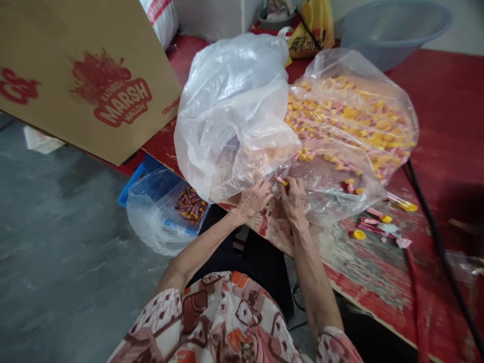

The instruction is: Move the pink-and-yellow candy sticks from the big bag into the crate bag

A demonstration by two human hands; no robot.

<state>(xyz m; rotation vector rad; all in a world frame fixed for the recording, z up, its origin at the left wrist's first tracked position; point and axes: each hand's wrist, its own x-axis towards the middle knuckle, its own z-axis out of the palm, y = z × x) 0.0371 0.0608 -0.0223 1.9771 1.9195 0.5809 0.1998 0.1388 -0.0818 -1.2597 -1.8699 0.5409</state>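
A large clear plastic bag point(351, 121) full of small yellow and red pieces lies on the worn red table point(446, 116). Its empty upper part point(234, 111) billows up at the left. My left hand point(255, 197) is curled at the bag's mouth, fingers bent against the plastic. My right hand point(294, 197) sits beside it, fingers pinched on a small red and yellow piece point(282, 181) at the opening. The two hands almost touch.
Loose red and yellow pieces point(372, 224) lie on the table right of my hands. A blue crate lined with plastic point(166, 206) holds more pieces on the floor. A Marshmallow cardboard box point(91, 75), a grey basin point(393, 27) and a black cable point(434, 237) surround the bag.
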